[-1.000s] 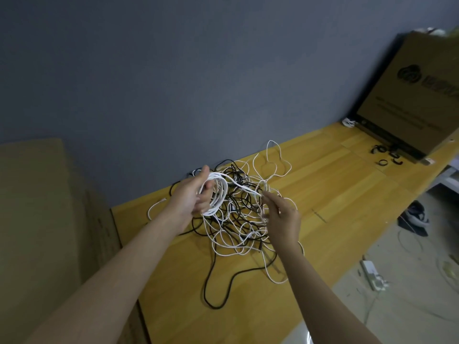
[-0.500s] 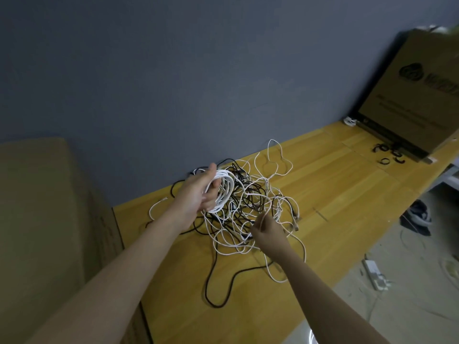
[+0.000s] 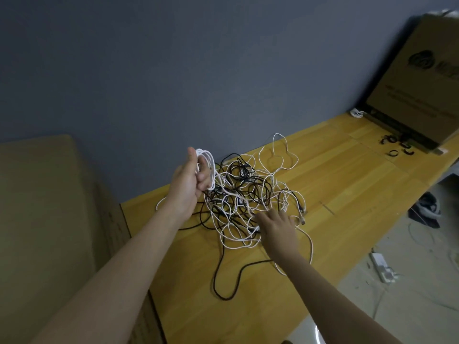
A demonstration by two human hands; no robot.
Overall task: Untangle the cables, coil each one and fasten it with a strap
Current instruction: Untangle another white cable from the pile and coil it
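Brown cardboard box (image 3: 49, 219) is seen at the desk's left end, against the grey wall (image 3: 173, 70). Left hand (image 3: 190, 181) is raised above the wooden desk (image 3: 347, 207) near its back edge; a white cable coil (image 3: 207, 167) is gripped in its curled fingers, thumb up. A white strand is run from the coil down into the tangled pile of cables (image 3: 248, 202), black and white, spread mid-desk toward the left end. Right hand (image 3: 278, 225) is laid on the pile's front right side, fingers reaching into the strands; whether a cable is pinched cannot be told. Black straps (image 3: 395, 146) are scattered by the desk's right back corner, beside a leaning cardboard sheet (image 3: 417, 83). A small white bundle (image 3: 357, 112) is placed at the back edge there.
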